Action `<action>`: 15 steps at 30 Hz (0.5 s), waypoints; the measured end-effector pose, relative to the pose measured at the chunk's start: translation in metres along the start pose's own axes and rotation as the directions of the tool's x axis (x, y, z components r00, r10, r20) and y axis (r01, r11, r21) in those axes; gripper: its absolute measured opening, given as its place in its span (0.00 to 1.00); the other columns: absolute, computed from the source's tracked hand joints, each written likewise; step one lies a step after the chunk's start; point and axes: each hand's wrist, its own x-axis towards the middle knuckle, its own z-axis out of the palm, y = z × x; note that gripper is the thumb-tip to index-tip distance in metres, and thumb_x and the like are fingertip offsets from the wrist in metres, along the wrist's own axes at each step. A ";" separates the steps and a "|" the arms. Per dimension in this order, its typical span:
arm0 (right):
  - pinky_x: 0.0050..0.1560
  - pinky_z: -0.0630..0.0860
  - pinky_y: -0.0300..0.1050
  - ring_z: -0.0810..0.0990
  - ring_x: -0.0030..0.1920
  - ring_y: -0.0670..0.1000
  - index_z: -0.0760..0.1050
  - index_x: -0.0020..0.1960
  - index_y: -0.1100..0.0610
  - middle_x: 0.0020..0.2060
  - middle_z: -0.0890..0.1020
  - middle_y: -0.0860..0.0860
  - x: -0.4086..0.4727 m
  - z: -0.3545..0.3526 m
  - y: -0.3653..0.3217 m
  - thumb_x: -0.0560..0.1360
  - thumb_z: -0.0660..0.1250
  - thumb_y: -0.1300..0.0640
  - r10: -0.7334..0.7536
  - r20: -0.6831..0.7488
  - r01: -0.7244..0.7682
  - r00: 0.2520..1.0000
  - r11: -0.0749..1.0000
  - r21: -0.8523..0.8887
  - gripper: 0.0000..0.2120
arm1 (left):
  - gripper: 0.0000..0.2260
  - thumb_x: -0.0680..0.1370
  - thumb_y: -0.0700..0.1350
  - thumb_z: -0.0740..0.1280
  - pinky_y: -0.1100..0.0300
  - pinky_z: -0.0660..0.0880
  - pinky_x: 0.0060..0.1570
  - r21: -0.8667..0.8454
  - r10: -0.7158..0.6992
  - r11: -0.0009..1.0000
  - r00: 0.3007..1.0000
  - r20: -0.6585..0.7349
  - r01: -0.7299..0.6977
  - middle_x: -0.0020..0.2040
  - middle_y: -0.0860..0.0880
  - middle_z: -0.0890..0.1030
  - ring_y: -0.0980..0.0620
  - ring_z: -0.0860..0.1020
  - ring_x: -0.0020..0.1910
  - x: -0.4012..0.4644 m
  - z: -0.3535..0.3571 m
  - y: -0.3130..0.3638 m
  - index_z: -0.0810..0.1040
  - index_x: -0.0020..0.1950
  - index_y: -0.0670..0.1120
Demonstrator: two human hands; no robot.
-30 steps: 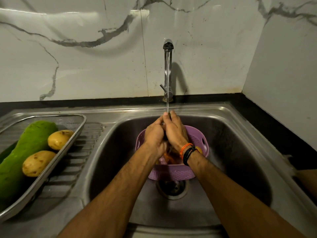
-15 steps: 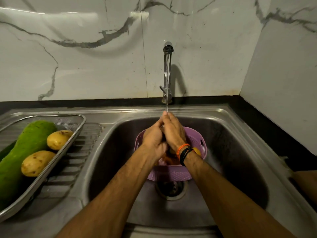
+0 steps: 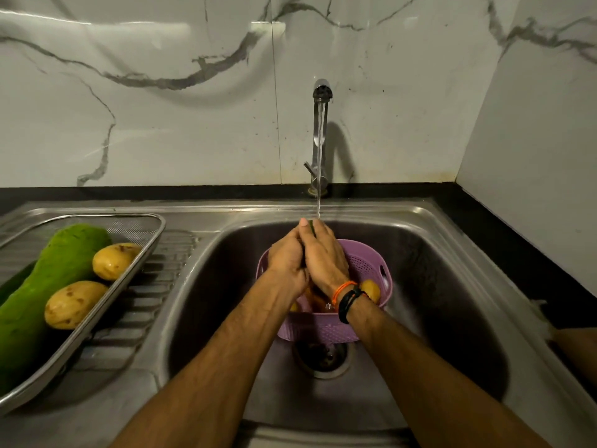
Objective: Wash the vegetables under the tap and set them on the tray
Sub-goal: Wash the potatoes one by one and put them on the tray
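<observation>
Both hands close together around a slim green vegetable under the running tap, only its green tip showing between the fingertips; the left hand curls its grip round the near side and the right hand lies against it with fingers wrapped over the top, so the rest of the vegetable is hidden. A thin stream of water falls from the spout and meets the hands at the fingertips. The right wrist wears an orange band and a black band. Directly beneath the hands, a purple perforated basket stands in the steel sink over the drain, holding a yellow potato at its right side and orange pieces that cannot be told apart below the wrists. To the left, on the ribbed draining board, a steel mesh tray carries a large green gourd lying lengthwise, with two washed potatoes just beside it: one near the tray's far corner and one nearer the camera, both touching the gourd. A black desk edges the sink on the right, and white marble-patterned wall panels rise behind the tap.
</observation>
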 end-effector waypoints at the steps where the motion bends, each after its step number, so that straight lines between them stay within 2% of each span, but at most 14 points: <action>1: 0.77 0.54 0.53 0.59 0.77 0.53 0.56 0.79 0.51 0.78 0.59 0.50 0.002 -0.001 -0.002 0.82 0.50 0.39 0.009 -0.036 -0.008 0.999 1.000 0.024 0.29 | 0.13 0.84 0.44 0.59 0.54 0.73 0.61 0.027 -0.005 1.000 1.000 -0.002 0.006 0.58 0.41 0.80 0.42 0.77 0.63 -0.001 0.000 -0.001 0.77 0.60 0.37; 2: 0.76 0.55 0.56 0.60 0.76 0.53 0.58 0.78 0.50 0.77 0.61 0.50 0.005 -0.003 -0.003 0.81 0.50 0.38 0.020 -0.075 -0.017 0.997 0.999 0.044 0.29 | 0.13 0.84 0.43 0.59 0.54 0.73 0.64 0.034 -0.006 0.999 1.000 0.005 0.005 0.61 0.39 0.80 0.42 0.77 0.64 -0.001 0.001 -0.003 0.77 0.62 0.37; 4: 0.76 0.55 0.58 0.60 0.76 0.53 0.58 0.78 0.49 0.77 0.61 0.49 0.005 -0.005 -0.003 0.81 0.50 0.37 0.030 -0.089 -0.027 0.996 0.999 0.029 0.29 | 0.12 0.83 0.41 0.59 0.52 0.74 0.65 0.006 -0.020 1.000 1.000 0.019 0.020 0.59 0.37 0.81 0.42 0.79 0.61 -0.002 0.001 -0.004 0.78 0.61 0.37; 8: 0.76 0.52 0.48 0.56 0.77 0.51 0.54 0.79 0.52 0.78 0.57 0.50 -0.002 0.001 0.003 0.83 0.50 0.42 -0.021 0.005 0.021 1.000 0.999 -0.024 0.28 | 0.11 0.83 0.40 0.60 0.53 0.75 0.59 0.001 -0.003 1.000 0.999 -0.035 0.003 0.47 0.39 0.81 0.45 0.80 0.47 0.003 -0.002 0.001 0.79 0.47 0.37; 10: 0.76 0.54 0.49 0.59 0.77 0.52 0.57 0.79 0.51 0.77 0.60 0.50 0.003 0.000 0.001 0.83 0.50 0.42 0.003 -0.028 -0.002 1.000 1.000 0.015 0.27 | 0.12 0.84 0.41 0.58 0.54 0.74 0.61 -0.018 -0.020 1.000 1.000 -0.011 0.020 0.50 0.37 0.82 0.44 0.80 0.50 0.001 -0.002 -0.002 0.79 0.51 0.36; 12: 0.76 0.56 0.55 0.62 0.75 0.53 0.60 0.77 0.49 0.76 0.63 0.50 0.009 -0.004 0.002 0.82 0.50 0.40 0.032 -0.081 -0.027 0.996 0.998 0.061 0.26 | 0.12 0.83 0.40 0.58 0.50 0.73 0.65 0.020 -0.006 1.000 1.000 0.020 0.006 0.58 0.37 0.81 0.42 0.80 0.58 0.002 -0.002 -0.007 0.78 0.60 0.38; 15: 0.76 0.55 0.57 0.59 0.76 0.52 0.57 0.78 0.48 0.77 0.61 0.49 0.010 -0.004 0.006 0.83 0.50 0.41 0.011 -0.045 -0.010 0.999 1.000 0.029 0.26 | 0.14 0.83 0.36 0.57 0.49 0.76 0.61 0.089 0.046 0.995 0.999 0.011 -0.047 0.56 0.38 0.82 0.41 0.79 0.61 0.009 -0.004 -0.002 0.77 0.65 0.39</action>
